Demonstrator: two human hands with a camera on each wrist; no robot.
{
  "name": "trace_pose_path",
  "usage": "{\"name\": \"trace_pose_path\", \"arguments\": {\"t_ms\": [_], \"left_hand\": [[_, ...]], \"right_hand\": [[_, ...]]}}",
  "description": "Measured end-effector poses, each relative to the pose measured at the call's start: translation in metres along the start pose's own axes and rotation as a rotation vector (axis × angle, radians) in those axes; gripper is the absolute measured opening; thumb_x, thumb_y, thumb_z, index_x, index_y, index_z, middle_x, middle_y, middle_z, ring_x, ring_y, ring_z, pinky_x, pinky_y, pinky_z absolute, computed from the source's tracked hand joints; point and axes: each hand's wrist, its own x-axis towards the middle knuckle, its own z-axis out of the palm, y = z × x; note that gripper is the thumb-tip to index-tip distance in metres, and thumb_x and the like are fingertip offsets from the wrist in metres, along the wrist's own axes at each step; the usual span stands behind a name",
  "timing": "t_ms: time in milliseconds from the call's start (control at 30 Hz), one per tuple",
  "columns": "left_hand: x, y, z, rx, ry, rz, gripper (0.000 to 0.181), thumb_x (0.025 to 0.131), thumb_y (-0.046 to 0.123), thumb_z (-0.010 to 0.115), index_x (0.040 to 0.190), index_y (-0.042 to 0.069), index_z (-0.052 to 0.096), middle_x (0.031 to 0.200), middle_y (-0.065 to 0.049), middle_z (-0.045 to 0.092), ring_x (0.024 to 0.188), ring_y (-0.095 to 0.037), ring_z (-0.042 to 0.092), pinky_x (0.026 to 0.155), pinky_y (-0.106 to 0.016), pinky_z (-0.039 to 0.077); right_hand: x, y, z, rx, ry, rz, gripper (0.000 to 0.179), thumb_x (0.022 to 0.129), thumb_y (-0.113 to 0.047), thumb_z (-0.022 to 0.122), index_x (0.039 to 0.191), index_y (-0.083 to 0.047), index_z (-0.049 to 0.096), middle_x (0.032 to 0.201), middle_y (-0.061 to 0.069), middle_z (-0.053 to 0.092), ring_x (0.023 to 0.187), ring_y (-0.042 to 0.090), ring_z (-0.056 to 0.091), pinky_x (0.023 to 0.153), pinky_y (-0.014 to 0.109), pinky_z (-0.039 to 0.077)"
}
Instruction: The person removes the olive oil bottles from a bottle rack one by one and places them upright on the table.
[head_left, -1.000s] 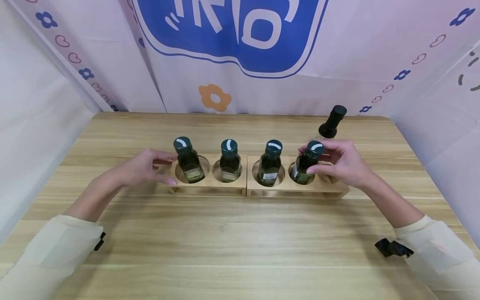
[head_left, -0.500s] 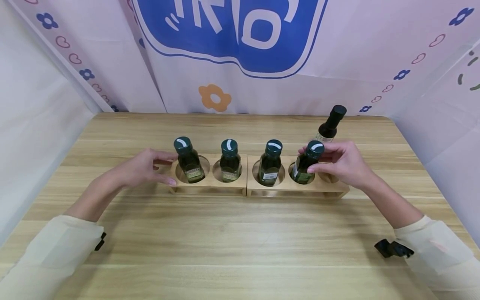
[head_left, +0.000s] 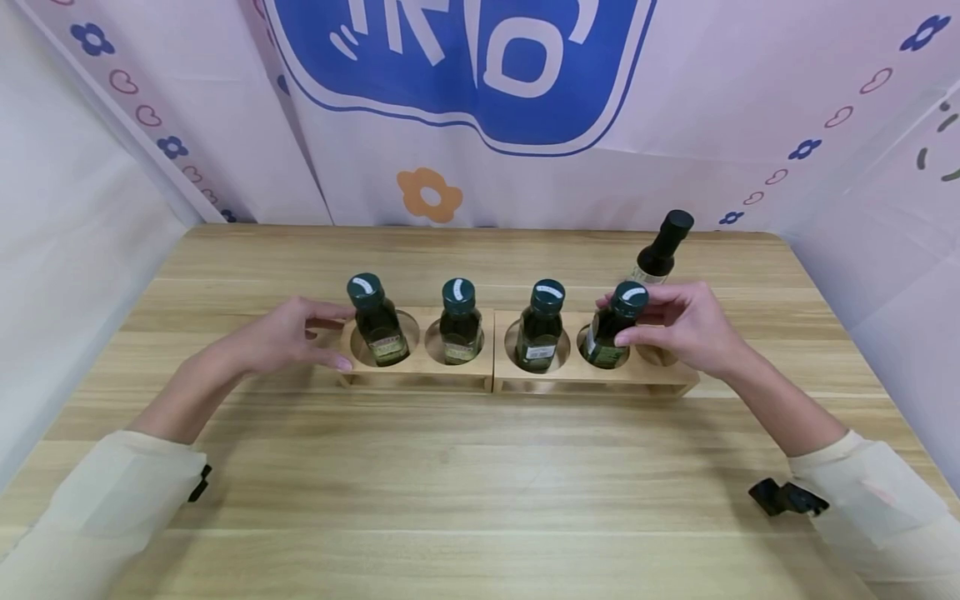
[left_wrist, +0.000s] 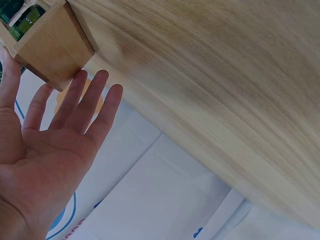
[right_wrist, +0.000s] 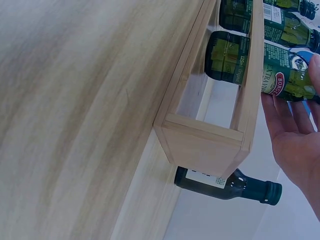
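A wooden bottle rack [head_left: 420, 381] with round holes, divided by a seam near its middle, stands on the table. My right hand [head_left: 693, 329] pinches a small green olive oil bottle [head_left: 606, 340] between thumb and fingers near its neck and shoulder. In the right wrist view, the bottle's base reaches down through the rack, under its top board. Three similar bottles stand in holes further left, the leftmost one [head_left: 381, 329] tilted. At the rack's left end my left hand [head_left: 281, 337] touches the wood with thumb and fingertips, its fingers fairly straight in the left wrist view.
Behind the rack, a taller dark bottle [head_left: 660, 250] with a black cap stands at the right, partly hidden by my right hand. A rack hole [head_left: 657, 357] lies under that hand. Printed white cloth [head_left: 360, 183] hangs along the table's back edge.
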Motion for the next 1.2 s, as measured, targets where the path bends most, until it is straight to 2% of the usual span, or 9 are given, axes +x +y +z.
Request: {"name": "trace_pose_path", "arguments": {"t_ms": [267,633,867,1200], "left_hand": [[0.000,-0.001,0.000,-0.001,0.003,-0.001,0.071,0.084,0.008,0.087,0.141,-0.017,0.052,0.144,-0.035,0.052,0.126,-0.055,0.057,0.104,-0.071,0.044],[0.000,-0.002,0.000,-0.011,-0.003,0.001,0.072,0.084,0.008,0.087,0.141,-0.016,0.052,0.145,-0.035,0.052,0.127,-0.056,0.056,0.105,-0.071,0.043],[0.000,-0.001,0.000,-0.015,-0.003,-0.007,0.072,0.084,0.009,0.087,0.142,-0.016,0.051,0.145,-0.035,0.051,0.127,-0.056,0.056,0.106,-0.071,0.042],[0.000,-0.003,0.000,-0.025,-0.003,0.004,0.072,0.084,0.008,0.087,0.141,-0.016,0.051,0.145,-0.035,0.051,0.127,-0.056,0.056,0.107,-0.068,0.043]], "right_hand": [[0.000,0.000,0.000,0.002,-0.006,-0.015,0.041,0.077,0.019,0.081,0.117,0.018,0.068,0.112,0.009,0.078,0.104,0.016,0.076,0.085,0.029,0.062],[-0.001,-0.002,-0.002,-0.057,-0.012,-0.004,0.043,0.077,0.017,0.083,0.118,0.018,0.068,0.114,0.008,0.078,0.105,0.015,0.075,0.086,0.029,0.061],[-0.002,-0.007,-0.003,-0.065,0.006,0.005,0.043,0.078,0.016,0.082,0.119,0.017,0.068,0.113,0.005,0.079,0.104,0.015,0.075,0.087,0.028,0.061],[-0.002,-0.013,-0.004,-0.040,0.008,-0.042,0.041,0.078,0.018,0.081,0.117,0.017,0.069,0.112,0.005,0.079,0.106,0.015,0.075,0.088,0.025,0.060]]}}
